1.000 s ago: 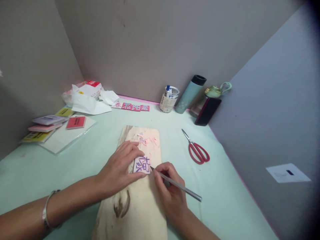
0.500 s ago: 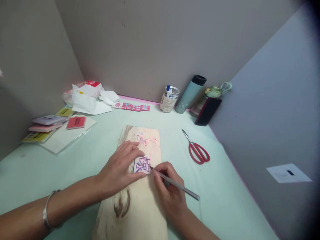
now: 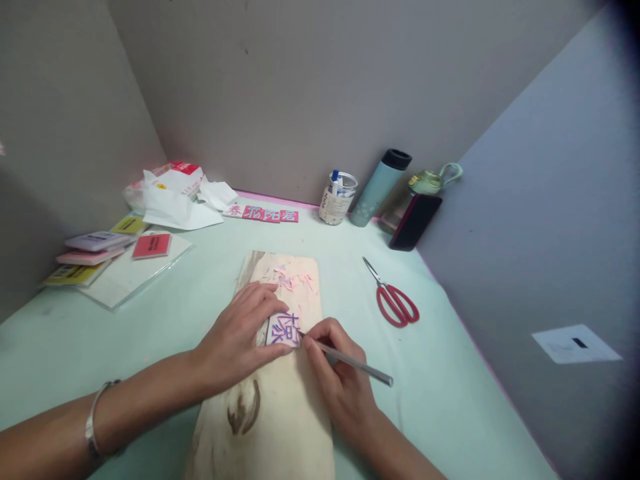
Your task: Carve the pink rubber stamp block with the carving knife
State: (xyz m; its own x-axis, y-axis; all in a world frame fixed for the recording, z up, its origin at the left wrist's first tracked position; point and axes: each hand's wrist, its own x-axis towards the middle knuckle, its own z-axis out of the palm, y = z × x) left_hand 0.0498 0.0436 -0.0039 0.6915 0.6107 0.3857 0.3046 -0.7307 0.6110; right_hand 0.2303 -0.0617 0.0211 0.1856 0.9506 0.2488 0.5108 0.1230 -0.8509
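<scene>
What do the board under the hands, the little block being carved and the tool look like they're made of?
Board: pale unfinished wood, going by the grain and a dark knot mark. Block: probably soft carving rubber, matte pink with a purple character; pink shavings lie beyond it. Tool in the right hand: slim grey handle with a dull metallic sheen, likely metal. The left hand steadies the block.
</scene>
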